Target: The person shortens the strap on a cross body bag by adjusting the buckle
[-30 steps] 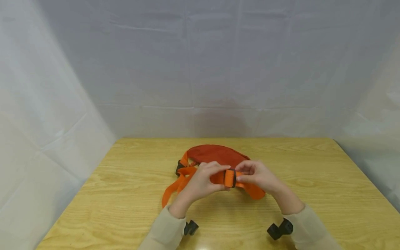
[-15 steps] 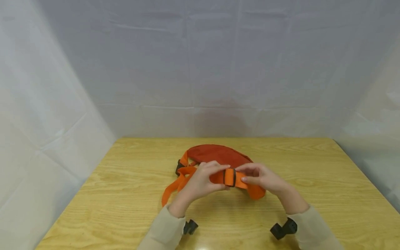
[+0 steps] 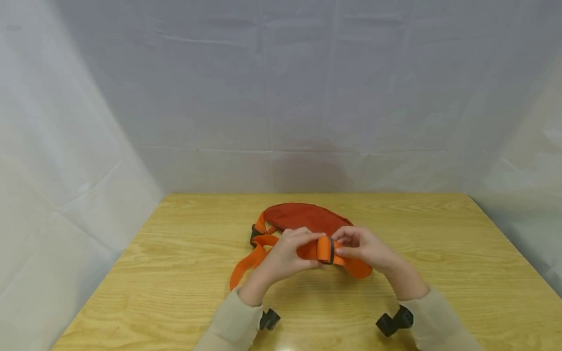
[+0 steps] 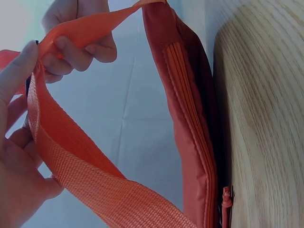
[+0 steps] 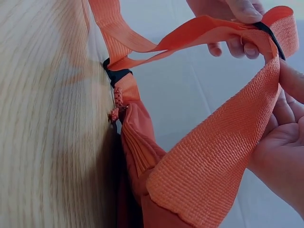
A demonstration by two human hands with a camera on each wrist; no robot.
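A red waist bag (image 3: 303,214) with a zip lies on the table, and its orange strap (image 4: 109,194) arches up in front of it. A dark strap slider (image 3: 331,251) sits on the raised webbing. My left hand (image 3: 287,253) holds the slider and strap from the left, thumb below and fingers above. Close on the slider's right side, my right hand (image 3: 364,248) pinches the webbing between thumb and fingers. In the right wrist view, a small loop of webbing (image 5: 285,28) bulges through the slider (image 5: 270,38).
A black buckle (image 3: 254,236) joins the strap at the bag's left end, near a zip pull (image 5: 118,99). Loose orange webbing (image 3: 241,270) trails left on the wooden table (image 3: 175,253). Black wrist devices (image 3: 395,321) hang under both sleeves. White sheeting (image 3: 281,97) stands behind.
My right hand drew back to the right along the webbing, then came back up against the slider. The slider and left hand have shifted slightly right.
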